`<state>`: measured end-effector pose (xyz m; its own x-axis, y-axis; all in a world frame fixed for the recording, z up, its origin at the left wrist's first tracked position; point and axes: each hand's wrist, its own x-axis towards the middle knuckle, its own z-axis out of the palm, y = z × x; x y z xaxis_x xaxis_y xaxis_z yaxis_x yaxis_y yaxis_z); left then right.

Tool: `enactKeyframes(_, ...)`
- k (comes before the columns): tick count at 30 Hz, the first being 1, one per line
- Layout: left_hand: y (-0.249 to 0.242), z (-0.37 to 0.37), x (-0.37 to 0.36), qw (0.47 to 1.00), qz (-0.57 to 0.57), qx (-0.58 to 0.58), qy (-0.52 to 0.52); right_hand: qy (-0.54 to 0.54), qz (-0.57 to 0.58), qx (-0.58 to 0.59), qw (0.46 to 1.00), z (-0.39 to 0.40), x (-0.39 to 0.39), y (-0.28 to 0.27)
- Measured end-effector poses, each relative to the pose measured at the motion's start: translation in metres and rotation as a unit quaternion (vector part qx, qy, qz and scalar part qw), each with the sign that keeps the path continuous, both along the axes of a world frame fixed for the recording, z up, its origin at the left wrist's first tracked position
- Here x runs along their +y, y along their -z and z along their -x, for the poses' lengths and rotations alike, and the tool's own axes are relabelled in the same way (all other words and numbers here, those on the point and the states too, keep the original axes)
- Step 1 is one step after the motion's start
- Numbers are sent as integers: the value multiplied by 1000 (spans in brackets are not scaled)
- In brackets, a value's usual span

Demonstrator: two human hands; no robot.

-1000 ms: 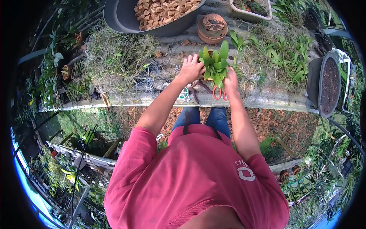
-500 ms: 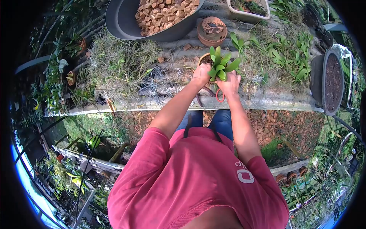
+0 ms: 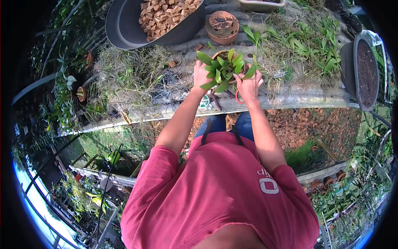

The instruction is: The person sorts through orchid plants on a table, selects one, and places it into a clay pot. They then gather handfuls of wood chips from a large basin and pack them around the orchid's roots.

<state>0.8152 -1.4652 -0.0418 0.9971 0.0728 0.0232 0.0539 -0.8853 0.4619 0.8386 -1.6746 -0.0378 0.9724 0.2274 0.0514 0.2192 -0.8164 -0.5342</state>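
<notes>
A leafy green plant (image 3: 223, 69) sits in a round clay pot (image 3: 226, 52) at the front of the bench. My left hand (image 3: 201, 75) wraps the pot's left side, its fingertips partly hidden by leaves. At the right side, my right hand (image 3: 248, 86) is closed on the pot's edge near a leaf, thumb and fingers bent inward. A red loop-shaped handle (image 3: 239, 98) lies just under my right hand. Below the plant are a dark curved tool handle (image 3: 215, 102) and a round green-and-white label (image 3: 204, 101).
Behind the pot stand stacked clay pots (image 3: 222, 27) and a big dark tub (image 3: 124, 25) with brown cubes (image 3: 166, 17). Bare-root plants lie on the right (image 3: 309, 50), dry stringy roots (image 3: 124, 79) on the left. A soil-filled planter (image 3: 365, 72) stands far right.
My hands have moved apart, the left one leftward, to the two sides of the pot. The plant's leaves now spread wider and lean left. The view has shifted slightly.
</notes>
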Motion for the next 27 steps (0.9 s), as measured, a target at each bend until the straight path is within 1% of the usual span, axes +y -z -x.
enactKeyframes(1,-3,1,-4,1000,-19,0,-17,6,-4,-1,1000,2,2,2)
enactKeyframes(2,-2,2,-5,1000,-23,-3,3,5,17,22,1000,1,3,4)
enactKeyframes(5,7,2,-13,995,54,-22,-74,17,35,64,997,-7,9,12)
enactKeyframes(6,13,2,-9,997,36,-29,-63,6,13,79,997,-10,6,12)
enactKeyframes(7,17,2,-3,998,46,-9,-51,10,8,71,997,-9,3,11)
enactKeyframes(9,10,2,4,997,67,30,-32,14,1,53,998,-11,-1,4)
enactKeyframes(10,5,5,3,997,50,21,-50,10,-31,47,998,-11,-6,-1)
enactKeyframes(11,-9,7,0,983,162,20,-79,-3,-43,39,998,-10,-9,-2)
enactKeyframes(12,-21,9,-3,956,272,19,-107,-16,-54,31,998,-9,-11,-2)
enactKeyframes(13,-32,9,-5,916,378,14,-134,-31,-66,22,997,-10,-12,-2)
enactKeyframes(14,-36,12,-10,923,355,-11,-147,-47,-62,21,997,-10,-13,-5)
enactKeyframes(17,-34,11,-20,916,343,11,-208,-91,-54,22,994,-9,-17,-11)
enactKeyframes(18,-31,9,-20,933,302,26,-192,-98,-53,22,994,-10,-18,-11)
enactKeyframes(19,-28,9,-21,938,287,36,-189,-105,-51,22,993,-11,-19,-12)
enactKeyframes(21,-26,8,-26,947,259,57,-182,-124,-4,29,992,-12,-21,-4)
enactKeyframes(22,-24,6,-27,958,218,77,-172,-137,24,31,990,-13,-21,1)
enactKeyframes(23,-17,6,-27,967,199,68,-142,-150,53,33,987,-12,-23,4)
enactKeyframes(24,-9,3,-26,976,180,58,-112,-145,55,60,986,-13,-21,0)
enactKeyframes(25,-3,4,-26,983,159,48,-83,-142,50,50,987,-11,-18,-4)
enactKeyframes(26,-6,6,-27,972,189,77,-112,-139,44,40,988,-10,-16,-6)
enactKeyframes(27,-4,8,-26,975,186,51,-111,-135,37,29,990,-9,-16,-9)
